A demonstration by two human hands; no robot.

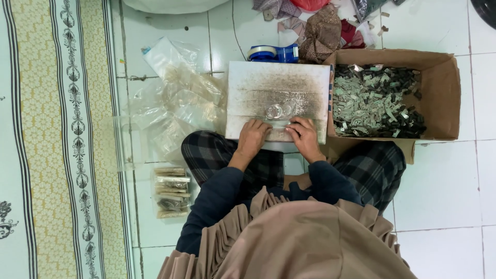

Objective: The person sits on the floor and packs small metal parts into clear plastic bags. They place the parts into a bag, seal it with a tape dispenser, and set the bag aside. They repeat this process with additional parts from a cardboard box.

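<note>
Head view — left hand (252,137), right hand (305,136) pinching clear packet (277,123) on board (289,82) — long axis left-right.

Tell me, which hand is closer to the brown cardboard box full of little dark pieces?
Probably the right hand: it rests on the white board's edge nearest the brown cardboard box; the left hand lies farther away.

We count two hands, the left hand (251,137) and the right hand (306,135), on one white board (279,85). One clear packet (276,114) lies at our fingertips. There is one cardboard box (439,93) of small metal pieces (374,101), too many to count, one blue tape dispenser (273,52), one stack of filled packets (172,191), and a heap of empty plastic bags (175,103), number unclear.
</note>
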